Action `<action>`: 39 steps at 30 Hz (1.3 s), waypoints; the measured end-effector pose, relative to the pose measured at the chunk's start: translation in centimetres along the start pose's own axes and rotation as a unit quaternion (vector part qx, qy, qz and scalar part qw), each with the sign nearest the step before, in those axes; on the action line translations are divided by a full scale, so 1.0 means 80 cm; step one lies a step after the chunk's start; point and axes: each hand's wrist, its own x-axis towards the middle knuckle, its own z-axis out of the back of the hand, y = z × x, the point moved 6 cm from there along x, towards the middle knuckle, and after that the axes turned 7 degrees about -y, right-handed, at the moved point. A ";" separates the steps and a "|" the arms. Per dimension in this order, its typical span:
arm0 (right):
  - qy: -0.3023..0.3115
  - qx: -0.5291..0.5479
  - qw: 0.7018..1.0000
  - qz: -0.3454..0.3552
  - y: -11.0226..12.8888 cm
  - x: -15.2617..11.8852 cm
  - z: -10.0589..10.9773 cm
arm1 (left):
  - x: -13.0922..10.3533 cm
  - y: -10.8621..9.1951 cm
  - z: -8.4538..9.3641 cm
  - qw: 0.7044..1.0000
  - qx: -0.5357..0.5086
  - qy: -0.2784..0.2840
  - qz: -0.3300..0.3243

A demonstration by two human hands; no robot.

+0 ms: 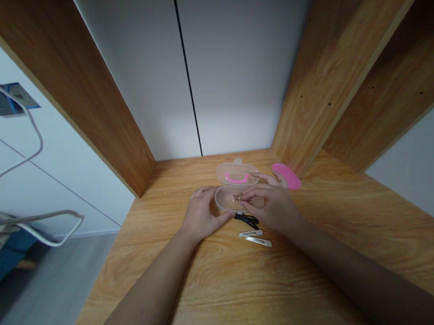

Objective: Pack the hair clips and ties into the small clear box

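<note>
- The clear box (224, 200) is being gripped by the half-curled left hand (202, 215).
- Small gold pieces (237, 197) are being pinched by the right hand (274, 205), thumb and finger nearly closed.

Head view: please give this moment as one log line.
left hand: holds clear oval plastic case; right hand: pinches small gold metal piece over case; near: black hair clips, silver metal hair clips; clear plastic lid: open

- I see a wood-grain desktop (217, 290) meeting upright wooden panels (91, 91).
- Behind it, I get a pale back panel (233, 73) with a dark line (187, 71).
- Left, grey floor (55, 275) below a white wall (77, 166).
- My light is soft.
</note>
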 end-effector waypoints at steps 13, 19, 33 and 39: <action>-0.048 -0.033 0.998 0.020 -0.008 0.000 0.011 | 0.001 0.014 0.000 0.998 0.028 -0.029 0.053; 0.050 0.036 0.995 0.084 -0.001 0.002 0.004 | 0.001 0.036 0.002 0.991 0.043 -0.047 0.116; 0.223 0.054 0.973 0.028 -0.014 -0.019 -0.033 | -0.001 0.044 -0.001 0.990 0.030 -0.040 0.133; 0.210 0.072 0.973 0.063 -0.004 -0.014 -0.031 | -0.003 0.046 -0.003 0.991 0.018 -0.038 0.131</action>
